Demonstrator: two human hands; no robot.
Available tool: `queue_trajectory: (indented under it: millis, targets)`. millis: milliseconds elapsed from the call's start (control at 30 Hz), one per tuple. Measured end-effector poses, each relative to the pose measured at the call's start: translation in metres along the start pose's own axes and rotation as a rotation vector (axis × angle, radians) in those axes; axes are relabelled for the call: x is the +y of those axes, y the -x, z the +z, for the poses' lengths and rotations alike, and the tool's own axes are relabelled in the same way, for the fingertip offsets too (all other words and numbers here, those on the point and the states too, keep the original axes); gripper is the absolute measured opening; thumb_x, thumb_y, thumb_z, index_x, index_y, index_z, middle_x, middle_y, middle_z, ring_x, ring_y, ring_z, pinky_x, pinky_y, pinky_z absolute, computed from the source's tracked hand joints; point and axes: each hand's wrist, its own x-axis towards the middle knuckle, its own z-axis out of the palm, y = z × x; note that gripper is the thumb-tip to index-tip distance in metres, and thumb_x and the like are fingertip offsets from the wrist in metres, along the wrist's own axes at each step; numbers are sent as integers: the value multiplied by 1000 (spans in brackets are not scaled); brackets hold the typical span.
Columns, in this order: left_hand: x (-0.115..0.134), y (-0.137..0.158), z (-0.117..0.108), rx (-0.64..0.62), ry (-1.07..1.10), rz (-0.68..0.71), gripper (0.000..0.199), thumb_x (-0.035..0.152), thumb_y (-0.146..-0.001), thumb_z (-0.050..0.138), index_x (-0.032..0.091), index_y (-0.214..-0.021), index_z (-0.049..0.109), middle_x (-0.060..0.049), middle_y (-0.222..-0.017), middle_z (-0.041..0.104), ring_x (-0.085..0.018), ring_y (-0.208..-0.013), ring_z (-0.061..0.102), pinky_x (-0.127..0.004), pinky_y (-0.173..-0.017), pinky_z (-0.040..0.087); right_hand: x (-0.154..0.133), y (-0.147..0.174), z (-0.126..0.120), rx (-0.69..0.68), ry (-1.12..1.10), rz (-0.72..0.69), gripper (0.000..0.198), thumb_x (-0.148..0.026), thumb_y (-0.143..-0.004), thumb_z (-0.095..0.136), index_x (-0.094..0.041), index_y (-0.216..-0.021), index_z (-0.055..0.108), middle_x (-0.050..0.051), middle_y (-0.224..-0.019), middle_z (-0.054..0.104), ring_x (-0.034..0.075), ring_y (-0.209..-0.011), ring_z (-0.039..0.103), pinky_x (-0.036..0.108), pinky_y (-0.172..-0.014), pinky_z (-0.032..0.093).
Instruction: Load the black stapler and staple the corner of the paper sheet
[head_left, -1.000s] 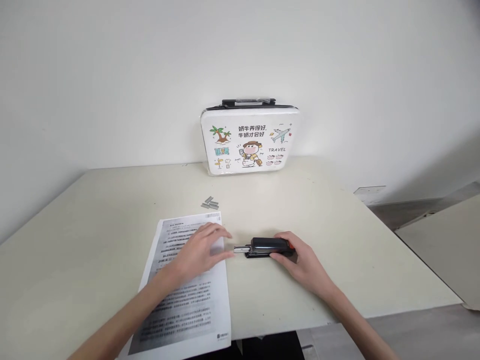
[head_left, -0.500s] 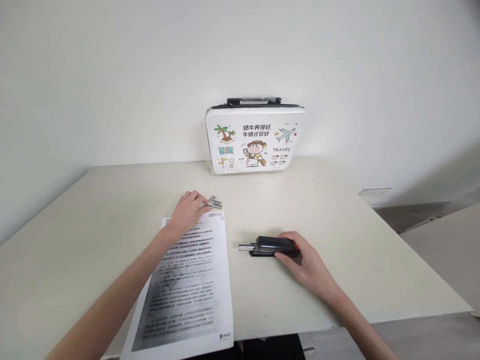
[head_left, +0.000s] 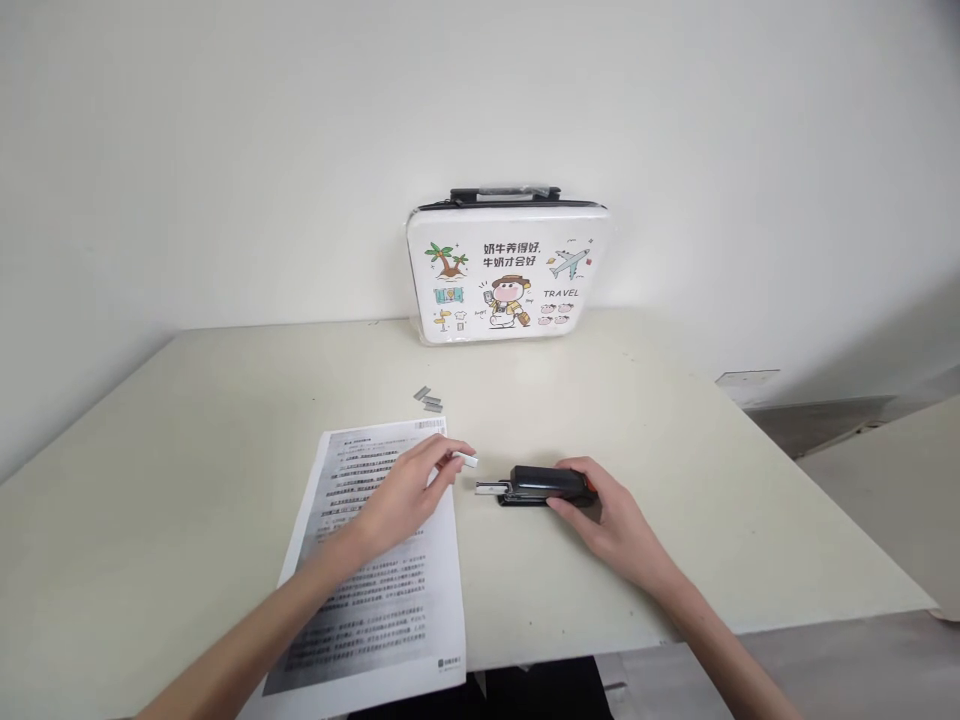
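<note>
Paper (head_left: 375,610) left, stapler (head_left: 546,482) right — staple strips (head_left: 432,401) beyond paper, case (head_left: 510,230) rearmost

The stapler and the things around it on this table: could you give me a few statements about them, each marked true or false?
1. The right hand grips the black stapler. True.
2. The left hand holds nothing. False: its fingertips pinch a small strip of staples.
3. Loose staple strips lie on the table, just beyond the far edge of the printed sheet. True.
4. The stapler sits on top of the printed sheet. False: it is to the right of the sheet, apart from it.
5. The white case stands on edge at the back of the table, with its handle up. True.
</note>
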Motion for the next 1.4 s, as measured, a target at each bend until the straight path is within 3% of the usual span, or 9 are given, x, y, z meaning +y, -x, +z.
queue_trajectory:
  millis: [200, 367, 867, 1000, 1200, 1400]
  targets:
    - [7, 8, 17, -43, 7, 43, 20, 36, -105, 53, 30, -113, 71, -1, -103, 73, -20, -90, 69, -33, -81, 54, 1, -1, -1, -2, -9, -4, 28, -46, -98, 60, -27, -119, 59, 9, -118, 69, 28, -104, 65, 41, -90, 54]
    - [4, 10, 25, 16, -122, 146, 20, 34, -107, 53, 26, -114, 69, -5, -114, 69, -22, -102, 67, -38, -91, 53, 0, -1, -1, 1, -4, -19, 27, -45, -99, 60, -27, -119, 58, 8, -118, 69, 27, -104, 66, 41, -91, 53]
    - [10, 7, 41, 23, -175, 150, 20, 35, -107, 54, 25, -113, 70, -4, -109, 72, -22, -96, 69, -40, -89, 56, 3, -1, -1, 2, 7, -36, 28, -45, -99, 60, -26, -119, 59, 9, -117, 70, 27, -103, 66, 42, -90, 54]
    - [3, 7, 34, 2, -157, 142, 19, 37, -105, 59, 26, -114, 71, -3, -111, 73, -23, -101, 68, -42, -91, 55, 1, 0, -2, 12, 11, -47, 28, -44, -99, 61, -26, -121, 59, 8, -119, 69, 26, -105, 66, 41, -91, 54]
    - [-21, 7, 9, -144, 12, 142, 17, 37, -101, 66, 31, -114, 75, 1, -110, 75, -19, -100, 70, -33, -88, 55, -3, 0, -5, 27, -21, -60, 26, -44, -101, 61, -28, -121, 62, 7, -119, 69, 25, -105, 64, 39, -91, 52]
    - [-30, -14, 17, -230, 115, 334, 20, 45, -98, 70, 28, -104, 79, -1, -100, 78, -18, -94, 69, -32, -89, 52, 1, 1, -9, -26, -52, -90, 25, -43, -102, 60, -29, -122, 64, 7, -120, 69, 25, -106, 65, 38, -90, 52]
